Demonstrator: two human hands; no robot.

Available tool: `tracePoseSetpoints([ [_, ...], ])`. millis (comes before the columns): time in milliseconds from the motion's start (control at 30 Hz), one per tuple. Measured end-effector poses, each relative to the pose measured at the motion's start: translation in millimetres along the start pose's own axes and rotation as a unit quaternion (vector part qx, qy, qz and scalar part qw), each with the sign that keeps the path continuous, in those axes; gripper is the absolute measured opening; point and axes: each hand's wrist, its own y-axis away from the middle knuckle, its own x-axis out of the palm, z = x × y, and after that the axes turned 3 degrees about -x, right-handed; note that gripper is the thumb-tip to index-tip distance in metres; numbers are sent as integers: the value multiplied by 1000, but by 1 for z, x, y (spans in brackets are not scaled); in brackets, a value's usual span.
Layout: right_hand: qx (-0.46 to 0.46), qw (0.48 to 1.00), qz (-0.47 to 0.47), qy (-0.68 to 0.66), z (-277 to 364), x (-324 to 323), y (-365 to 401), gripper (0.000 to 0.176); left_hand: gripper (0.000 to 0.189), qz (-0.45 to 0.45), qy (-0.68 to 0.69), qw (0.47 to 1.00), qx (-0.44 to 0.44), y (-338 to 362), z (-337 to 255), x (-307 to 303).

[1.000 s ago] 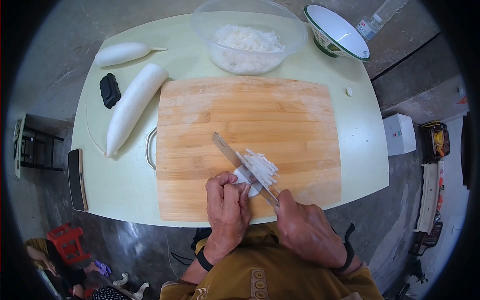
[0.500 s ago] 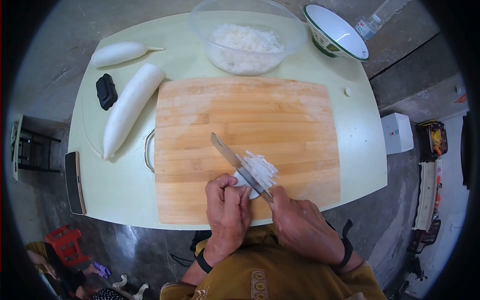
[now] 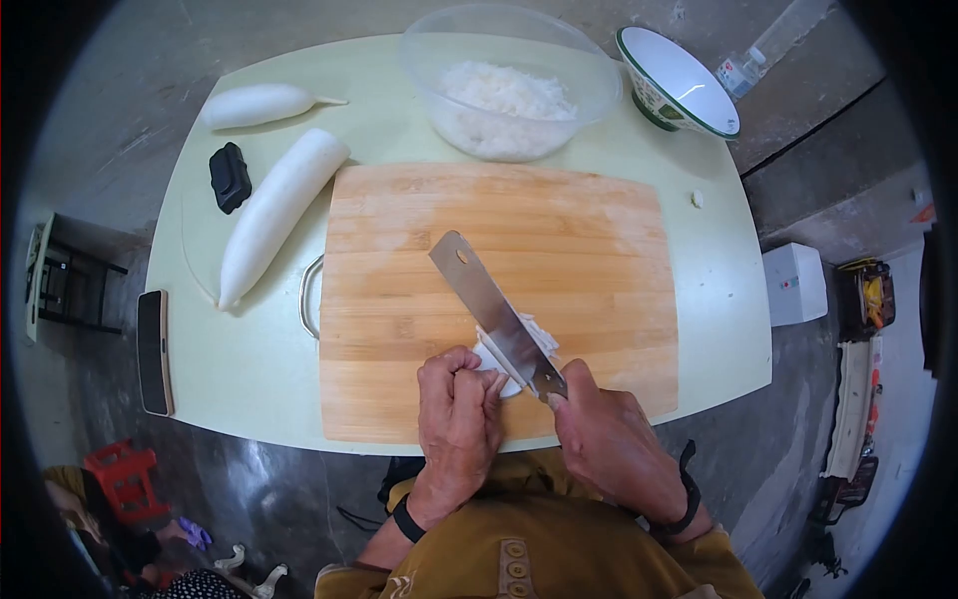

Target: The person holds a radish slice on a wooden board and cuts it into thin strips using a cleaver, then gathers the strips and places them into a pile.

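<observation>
The left hand [image 3: 459, 411] is pressing white radish slices [image 3: 496, 369] onto the cutting board [image 3: 429, 215] near its front edge, fingers curled over them. The right hand's fingers are gripping the cleaver [image 3: 489, 304] by its handle, its blade slanting over shredded radish [image 3: 540, 334]. The plastic bowl [image 3: 506, 98] is holding more shreds beyond the board.

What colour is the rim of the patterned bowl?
Green, on the white bowl; head view.

Cutting board [image 3: 589, 255] offers passage beyond the knife [image 3: 489, 304]; plastic bowl [image 3: 596, 98] stands farther back
</observation>
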Motion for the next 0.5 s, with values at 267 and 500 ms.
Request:
tracePoseSetpoints([
  [267,-23,999,-13,-19,2,1,9,17,20,6,-11,1000,-5,1,0,0],
  [500,-37,999,-18,23,0,5,14,15,19,7,-12,1000,-1,0,-1,-1],
])
